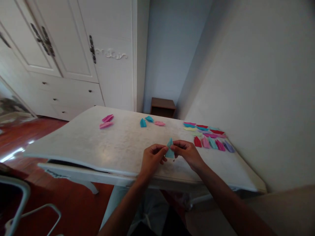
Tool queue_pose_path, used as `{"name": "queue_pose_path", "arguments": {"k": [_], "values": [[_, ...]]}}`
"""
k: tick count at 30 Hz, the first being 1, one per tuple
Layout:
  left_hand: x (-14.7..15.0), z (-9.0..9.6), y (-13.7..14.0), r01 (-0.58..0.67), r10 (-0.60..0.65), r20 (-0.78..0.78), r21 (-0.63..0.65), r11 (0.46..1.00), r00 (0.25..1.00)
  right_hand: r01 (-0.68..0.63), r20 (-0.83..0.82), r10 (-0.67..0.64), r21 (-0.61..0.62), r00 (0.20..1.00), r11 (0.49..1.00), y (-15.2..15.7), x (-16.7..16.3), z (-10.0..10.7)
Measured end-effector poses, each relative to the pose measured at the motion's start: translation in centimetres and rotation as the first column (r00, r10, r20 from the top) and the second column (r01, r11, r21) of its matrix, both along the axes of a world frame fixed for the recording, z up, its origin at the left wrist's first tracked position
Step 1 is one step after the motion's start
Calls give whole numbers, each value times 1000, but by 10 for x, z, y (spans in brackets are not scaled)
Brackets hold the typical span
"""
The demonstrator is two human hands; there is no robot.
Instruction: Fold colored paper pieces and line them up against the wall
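Note:
Between my two hands, above the front part of the white table (118, 144), is a light teal folded paper piece (170, 152) with a pointed top. My left hand (154, 157) pinches its left edge between thumb and fingers. On the opposite edge, the thumb and fingers of my right hand (185, 152) are closed on the same paper. Beyond my hands lie two blue folded papers (143, 123) and a pink one (159, 123). To the right of my right hand, a red folded paper (197, 141) begins a row of several coloured ones.
Two pink folded papers (106, 125) lie at the table's far left. More folded papers (190, 128) are grouped at the back right, near the wall (251, 82). A drawer (86, 172) juts out at the front left. Behind stand a white wardrobe (115, 82) and a brown box-like stand (162, 104).

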State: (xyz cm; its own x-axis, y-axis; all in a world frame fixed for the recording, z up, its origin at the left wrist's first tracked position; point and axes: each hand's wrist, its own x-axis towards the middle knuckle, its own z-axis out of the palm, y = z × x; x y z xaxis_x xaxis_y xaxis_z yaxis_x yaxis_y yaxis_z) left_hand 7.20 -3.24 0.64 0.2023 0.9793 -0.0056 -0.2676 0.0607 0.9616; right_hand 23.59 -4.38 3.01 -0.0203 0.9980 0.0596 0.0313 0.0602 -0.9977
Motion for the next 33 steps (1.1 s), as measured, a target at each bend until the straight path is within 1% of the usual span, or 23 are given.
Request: {"name": "queue_pose_path", "arguments": {"k": [4,7,13,17,21,24,27,30,31,33], "values": [[26,0,5,1,-1,12,-26,1000,1000,86,-45,-87,-26,995,996,-7,24,-5],[43,1,7,26,-26,8,-37,999,1000,143,-56,-144,-26,988,989,-9,39,-10],[72,2,11,129,-131,-51,-40,991,990,245,12,-245,-2,970,970,-10,71,-15],[98,2,8,170,-171,-98,-24,985,980,339,23,-338,-21,941,941,-17,93,-18],[132,0,-1,208,-206,-163,-6,978,965,454,2,-454,-25,891,891,-31,118,-25],[153,-4,-8,257,-246,-196,33,966,949,489,-21,-490,-35,871,871,-45,135,-30],[168,-6,-15,305,-284,-230,64,950,931,516,-32,-518,-54,855,855,-58,147,-31],[177,-6,-19,337,-277,-342,126,933,898,537,13,-537,-54,844,842,-66,161,-29],[178,-6,-21,345,-263,-393,155,926,881,540,56,-537,-50,842,840,-68,167,-28],[179,-5,-22,372,-236,-484,206,905,843,550,197,-535,-28,822,835,-69,181,-28]]}}
